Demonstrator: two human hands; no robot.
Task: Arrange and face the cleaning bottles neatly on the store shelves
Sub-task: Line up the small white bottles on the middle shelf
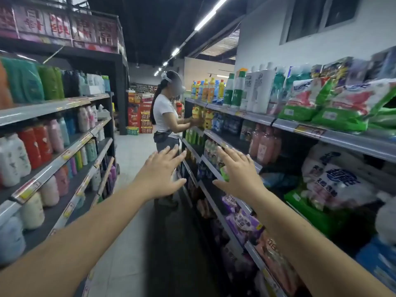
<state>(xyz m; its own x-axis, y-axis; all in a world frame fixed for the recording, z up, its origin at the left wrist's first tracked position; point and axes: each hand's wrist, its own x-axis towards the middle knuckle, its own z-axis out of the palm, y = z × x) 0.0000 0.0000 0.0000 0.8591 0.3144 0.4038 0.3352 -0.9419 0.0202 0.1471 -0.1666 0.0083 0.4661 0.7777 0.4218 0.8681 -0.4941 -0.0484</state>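
I stand in a narrow aisle with a pale tiled floor. Dark shelving runs along my left, grey shelves along my right. Strip lights cross the black ceiling. A window sits high in the white wall.

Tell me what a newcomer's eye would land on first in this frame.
Two bare forearms reach down the aisle, left hand and right hand open with fingers spread, holding nothing. Beyond them a second person in a white shirt handles yellow bottles on the right-hand shelving. Bright green-and-red detergent bags fill the near right top shelf.
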